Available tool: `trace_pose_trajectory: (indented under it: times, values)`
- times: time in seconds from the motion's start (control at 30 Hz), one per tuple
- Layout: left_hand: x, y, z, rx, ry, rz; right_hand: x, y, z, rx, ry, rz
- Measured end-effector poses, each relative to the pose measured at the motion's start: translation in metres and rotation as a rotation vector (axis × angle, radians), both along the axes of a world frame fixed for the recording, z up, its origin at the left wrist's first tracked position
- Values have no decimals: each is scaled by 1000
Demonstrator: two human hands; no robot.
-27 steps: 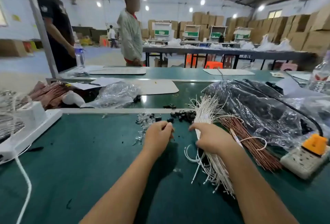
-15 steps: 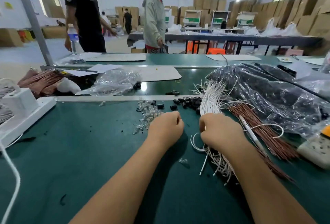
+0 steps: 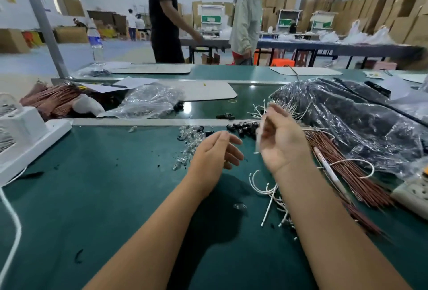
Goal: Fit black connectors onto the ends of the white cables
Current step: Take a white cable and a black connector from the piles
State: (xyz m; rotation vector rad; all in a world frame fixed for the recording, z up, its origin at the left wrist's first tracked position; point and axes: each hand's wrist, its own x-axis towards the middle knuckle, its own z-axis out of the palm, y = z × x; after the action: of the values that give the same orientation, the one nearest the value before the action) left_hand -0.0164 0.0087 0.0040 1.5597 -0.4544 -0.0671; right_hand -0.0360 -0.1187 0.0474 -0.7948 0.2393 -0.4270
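Both hands up off the white cables (image 3: 273,194) now: right hand (image 3: 281,141) lifts a blurred cable, grip unclear, left hand (image 3: 214,150) loose & empty, black connectors (image 3: 245,127) just beyond, so fitting's next.

Two bare forearms and hands, seen from the wearer's own head.

Both arms enter from the bottom edge and are uncovered all the way up; no sleeve or cuff comes into view on either one. The left hand (image 3: 214,153) wears no glove, ring or strap, and its wrist carries no watch or band. The right hand (image 3: 281,141) is likewise ungloved, with a plain wrist and plain fingers; its fingertips are smeared by motion blur, so the nails cannot be made out. Nothing of the torso, shoulders or clothing shows in the head view.
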Motion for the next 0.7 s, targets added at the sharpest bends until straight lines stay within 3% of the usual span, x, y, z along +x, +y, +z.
trace_pose_trajectory:
  times: [0.1, 0.17, 0.3, 0.43, 0.57, 0.7]
  values:
    - [-3, -2, 3, -115, 131, -19, 6, 22, -25, -685, 122, -196]
    - [-4, -4, 4, -65, 150, -17, 7, 25, -35, -985, 140, -269]
    - [-2, -1, -1, 174, -6, 42, 6, 11, -40, -1177, 89, -218]
    - [9, 16, 7, 121, 44, 119, 5, 2, -45, -1594, 114, -270]
    - [21, 38, 13, 4, 134, 35, 4, -19, -42, -1927, 418, -201]
    - [31, 53, 8, 3, 137, 85, 3, -34, -41, -1857, 768, -98]
